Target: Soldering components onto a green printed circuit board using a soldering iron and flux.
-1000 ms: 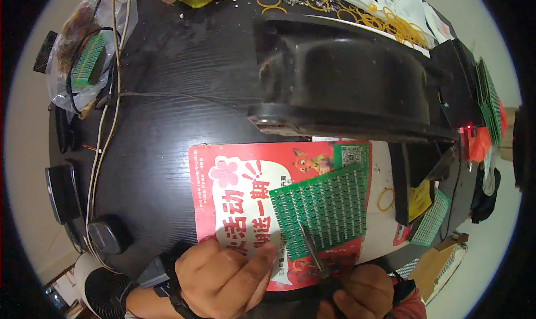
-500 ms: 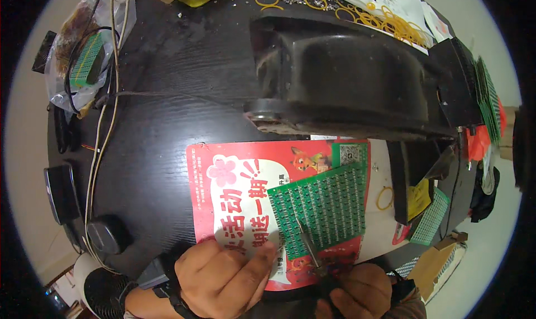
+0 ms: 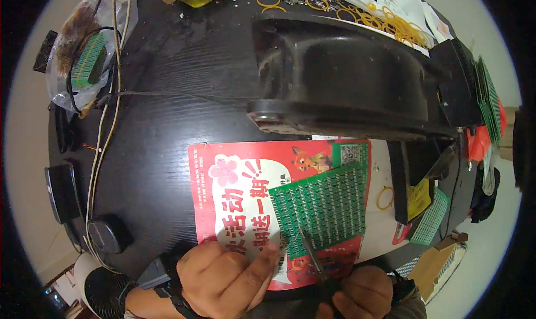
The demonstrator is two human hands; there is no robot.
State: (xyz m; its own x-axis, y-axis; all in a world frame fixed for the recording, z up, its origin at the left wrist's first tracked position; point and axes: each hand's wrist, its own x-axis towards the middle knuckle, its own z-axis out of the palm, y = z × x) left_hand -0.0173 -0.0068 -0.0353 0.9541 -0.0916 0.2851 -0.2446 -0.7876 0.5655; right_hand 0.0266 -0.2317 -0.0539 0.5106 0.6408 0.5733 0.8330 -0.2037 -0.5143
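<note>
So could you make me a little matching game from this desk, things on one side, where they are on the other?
Things:
1. green circuit board
2. yellow rubber bands
3. thin metal tool
4. clear plastic bag

Places:
A. far left of the desk
B. in the right hand
C. on the red flyer
D. far edge, on white paper

Pairs: 1-C, 2-D, 3-B, 4-A

The table [image 3: 167, 146] is dark wood with visible grain and a matt finish. The flyer [image 3: 234, 201] is glossy printed paper. The board [image 3: 324, 207] is stiff green laminate, gridded with small metallic pads. The tool [image 3: 310, 252] has a thin, shiny metal tip. The housing [image 3: 352, 79] is smooth black plastic with a soft sheen. The bag [image 3: 84, 56] is clear, crinkled plastic film. The bands [image 3: 385, 23] are matt yellow rubber.
</note>
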